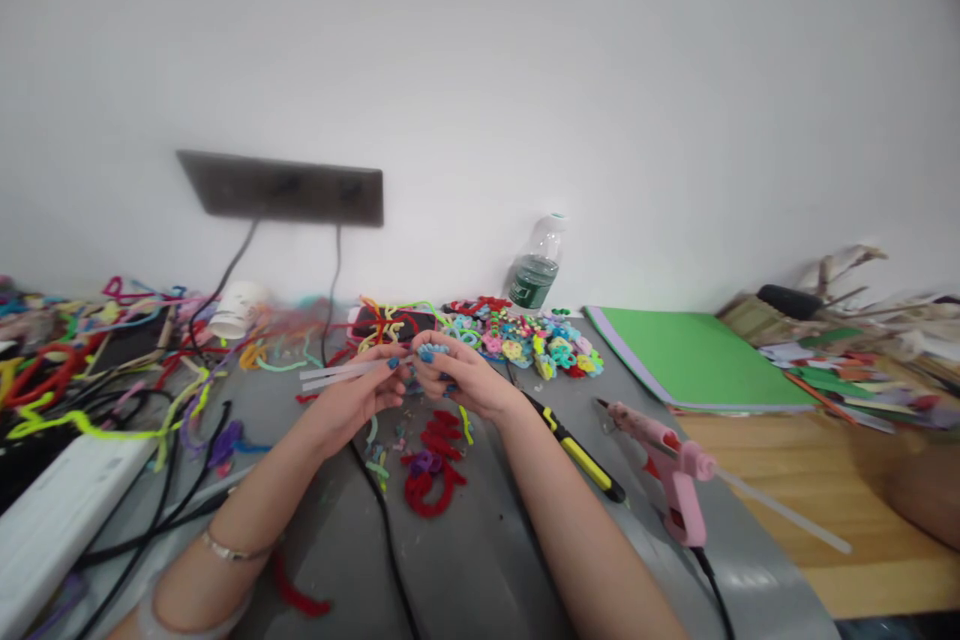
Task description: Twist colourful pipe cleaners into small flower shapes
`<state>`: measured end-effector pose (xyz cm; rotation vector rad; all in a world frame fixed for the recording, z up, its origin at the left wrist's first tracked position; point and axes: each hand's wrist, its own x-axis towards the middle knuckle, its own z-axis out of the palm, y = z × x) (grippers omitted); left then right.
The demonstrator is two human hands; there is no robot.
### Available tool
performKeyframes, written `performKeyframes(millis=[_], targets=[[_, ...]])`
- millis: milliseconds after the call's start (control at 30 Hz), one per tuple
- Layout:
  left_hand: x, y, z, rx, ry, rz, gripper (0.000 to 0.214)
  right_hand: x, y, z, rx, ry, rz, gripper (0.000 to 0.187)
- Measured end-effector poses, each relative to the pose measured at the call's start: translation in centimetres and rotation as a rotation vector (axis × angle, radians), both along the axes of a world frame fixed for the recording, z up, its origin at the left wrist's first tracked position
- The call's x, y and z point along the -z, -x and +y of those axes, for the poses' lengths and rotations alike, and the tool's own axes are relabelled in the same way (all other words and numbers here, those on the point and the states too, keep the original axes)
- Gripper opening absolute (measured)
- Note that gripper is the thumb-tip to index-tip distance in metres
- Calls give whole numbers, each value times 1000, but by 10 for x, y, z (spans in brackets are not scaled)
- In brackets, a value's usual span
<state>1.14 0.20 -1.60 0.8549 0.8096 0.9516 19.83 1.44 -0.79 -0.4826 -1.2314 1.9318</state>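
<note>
My left hand [365, 388] and my right hand [455, 375] meet above the grey table, fingertips close together. Between them is a small light blue fuzzy pipe cleaner piece [433, 350], coiled or bent, partly covered by the fingers. The right hand pinches it from the right, and the left fingers close on its left side. Just below the hands lies a red pipe cleaner shape [431, 495] with a coiled end, and a purple bit [424, 462] rests on it. Translucent glue sticks [324, 377] lie behind the left hand.
A pink glue gun [667, 465] and a yellow-black pen-like tool [581, 455] lie right. Finished colourful fuzzy flowers [555, 345] pile before a water bottle [536, 265]. Green sheets [690, 355] sit back right. Tangled pipe cleaners, black cables and a white power strip [71, 520] fill the left.
</note>
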Motion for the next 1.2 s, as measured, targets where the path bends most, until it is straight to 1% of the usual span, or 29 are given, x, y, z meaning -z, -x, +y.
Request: performKeyframes(millis=[100,167,233,300,400,433,500,567,633,700,767,800,833,900,967,1000,1067,1100,1200], targets=[[-2,0,3,-42,73,-77,31,3,0,4,78,-2,57,28],[-4,3,6,-66,107,-73,25,3,0,5,104,0,97,27],[-7,7,9,-120,73,-21,18,3,-1,6,100,7,112,27],[-10,14,12,-231,-40,57,18,1,-1,4,69,13,96,27],[-14,26,16,-442,-245,232,27,0,0,0,-24,25,45,29],[-15,30,17,-488,-323,303,29,0,1,-1,-62,27,26,29],[-17,35,17,-514,-452,433,27,1,2,-2,-127,23,-7,30],[-20,38,15,-524,-546,571,21,3,2,-2,-167,15,-30,30],[-22,38,13,-530,-616,712,23,4,2,-2,-188,13,-42,29],[-24,36,10,-520,-670,808,23,5,2,-2,-202,17,-48,28],[-24,33,8,-462,-715,819,22,4,1,-2,-229,25,-56,29],[-24,31,7,-391,-745,803,21,4,1,-3,-252,31,-63,30],[-24,29,5,-299,-780,779,20,3,0,-4,-283,36,-75,30],[-24,25,3,-63,-869,725,21,3,-1,-5,-364,47,-100,32],[-23,22,-1,136,-937,689,32,3,-3,-6,-443,57,-128,33],[-21,21,-2,200,-953,682,39,3,-4,-7,-473,62,-149,33],[-18,19,-5,276,-955,687,49,3,-5,-8,-507,62,-213,34],[-16,18,-6,297,-952,694,51,3,-5,-8,-516,60,-247,34],[-13,16,-8,343,-971,694,44,2,-5,-9,-528,66,-295,36]])
